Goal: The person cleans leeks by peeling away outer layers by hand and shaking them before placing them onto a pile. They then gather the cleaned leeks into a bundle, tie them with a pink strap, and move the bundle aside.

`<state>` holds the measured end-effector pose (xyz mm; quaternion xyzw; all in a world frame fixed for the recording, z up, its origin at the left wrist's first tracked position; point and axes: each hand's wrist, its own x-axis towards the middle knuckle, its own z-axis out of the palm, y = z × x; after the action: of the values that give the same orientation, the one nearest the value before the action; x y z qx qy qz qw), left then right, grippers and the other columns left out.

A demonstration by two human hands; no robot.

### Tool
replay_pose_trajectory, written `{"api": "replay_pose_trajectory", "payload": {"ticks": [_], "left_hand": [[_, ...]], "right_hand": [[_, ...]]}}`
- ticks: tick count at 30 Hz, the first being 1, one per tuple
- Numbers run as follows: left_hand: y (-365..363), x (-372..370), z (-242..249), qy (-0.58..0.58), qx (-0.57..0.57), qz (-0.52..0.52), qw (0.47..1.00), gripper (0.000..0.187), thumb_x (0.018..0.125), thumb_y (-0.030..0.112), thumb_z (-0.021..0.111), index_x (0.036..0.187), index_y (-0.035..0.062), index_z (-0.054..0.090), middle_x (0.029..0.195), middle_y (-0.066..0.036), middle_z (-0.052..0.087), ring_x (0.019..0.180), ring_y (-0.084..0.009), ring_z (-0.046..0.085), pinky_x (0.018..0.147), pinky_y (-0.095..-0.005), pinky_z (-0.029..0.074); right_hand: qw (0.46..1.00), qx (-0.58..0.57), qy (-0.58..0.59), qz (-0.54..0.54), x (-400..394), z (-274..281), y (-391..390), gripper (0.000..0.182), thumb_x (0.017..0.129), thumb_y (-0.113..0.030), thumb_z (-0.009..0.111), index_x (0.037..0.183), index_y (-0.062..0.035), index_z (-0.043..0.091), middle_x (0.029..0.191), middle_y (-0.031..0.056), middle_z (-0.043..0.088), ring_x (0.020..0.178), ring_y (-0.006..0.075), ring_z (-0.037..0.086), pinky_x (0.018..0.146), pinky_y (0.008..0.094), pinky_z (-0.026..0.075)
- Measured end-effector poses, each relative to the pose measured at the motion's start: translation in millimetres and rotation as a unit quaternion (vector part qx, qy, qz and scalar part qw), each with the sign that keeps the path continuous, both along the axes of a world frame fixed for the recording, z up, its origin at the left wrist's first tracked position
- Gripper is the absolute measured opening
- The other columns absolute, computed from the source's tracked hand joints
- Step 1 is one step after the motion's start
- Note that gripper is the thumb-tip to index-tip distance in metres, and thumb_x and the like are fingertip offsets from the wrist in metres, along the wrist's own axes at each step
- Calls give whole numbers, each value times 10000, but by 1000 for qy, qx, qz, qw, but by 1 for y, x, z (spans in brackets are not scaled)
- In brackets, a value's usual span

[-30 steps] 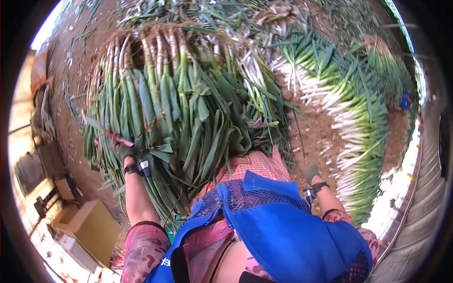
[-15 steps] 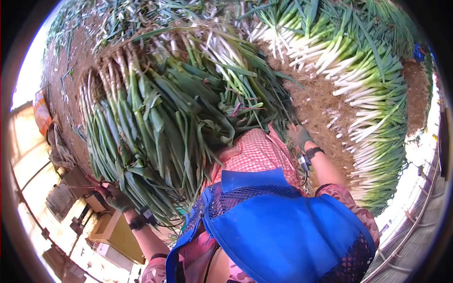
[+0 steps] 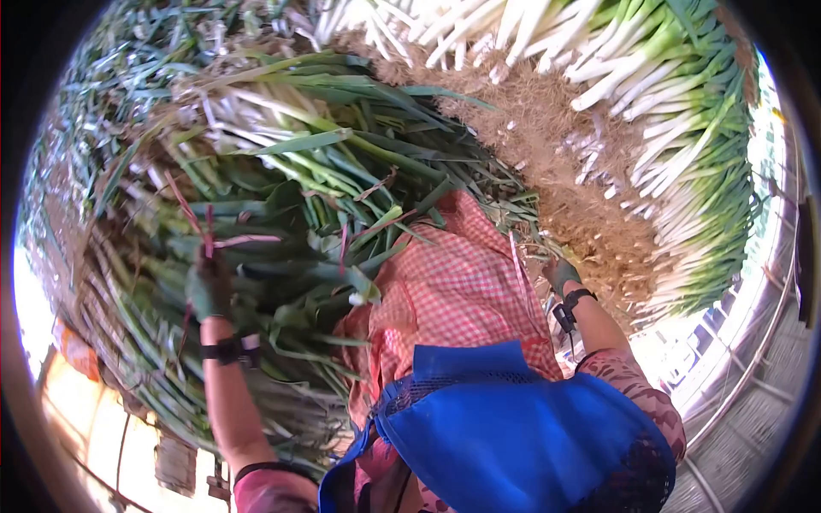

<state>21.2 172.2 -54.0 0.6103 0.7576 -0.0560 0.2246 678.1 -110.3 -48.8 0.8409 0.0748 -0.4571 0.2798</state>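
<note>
L hand (image 3: 211, 289), in a dark grey-green glove, grasps thin pink strips (image 3: 246, 241) over the heap of long dark-green leeks (image 3: 299, 141) filling the L side of the brown earth floor (image 3: 487, 111). R hand (image 3: 562, 273), gloved too, is just beside the R edge of the red-&-white checked cloth (image 3: 462, 291); can't tell if it's gripping. White-stemmed leeks (image 3: 663, 141) curve along the floor's R edge. Poss. trouble: loose strip ends snag btwn leaves, or L hand pressing down creases them.

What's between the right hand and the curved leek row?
Brown ground strewn with fibrous litter lies between the right hand and curved leek row, per the head view.
</note>
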Motion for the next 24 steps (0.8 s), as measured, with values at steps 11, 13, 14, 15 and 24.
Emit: {"api": "replay_pose_trajectory", "payload": {"ticks": [11,13,14,15,24], "left_hand": [[268,-188,-230,74,68,-212,972,496,1015,444,383,1278,62,560,1139,-275,622,1071,-438,592,841,-491,472],[301,-214,-281,-17,-30,-187,982,421,1013,349,443,1272,40,566,1129,-187,642,1036,-299,619,836,-393,482],[300,-206,-285,-94,-64,-150,982,396,1010,318,444,1258,38,573,1104,-168,633,1010,-279,610,828,-378,479],[298,-196,-282,-170,-93,-112,975,372,1006,287,444,1244,36,580,1080,-148,625,985,-260,600,820,-364,476],[243,-146,-211,-237,30,-103,965,272,993,166,466,1161,-3,596,934,-67,600,817,-160,538,699,-298,446]], "right_hand": [[984,-47,41,169,9,-253,-107,445,827,-284,622,1185,-19,638,1176,226,648,1111,366,627,922,424,516],[995,-17,1,96,1,-268,-107,449,826,-289,624,1182,-16,637,1165,225,652,1105,360,630,918,419,514],[995,-16,9,94,-1,-278,-107,451,825,-292,625,1181,-14,636,1160,225,653,1102,357,631,916,417,513],[994,-21,25,102,-3,-283,-110,454,824,-295,626,1179,-12,636,1155,225,655,1099,354,632,914,415,512],[986,4,109,124,-22,-310,-148,475,817,-320,635,1166,3,631,1107,224,669,1071,327,644,896,395,503]]}}
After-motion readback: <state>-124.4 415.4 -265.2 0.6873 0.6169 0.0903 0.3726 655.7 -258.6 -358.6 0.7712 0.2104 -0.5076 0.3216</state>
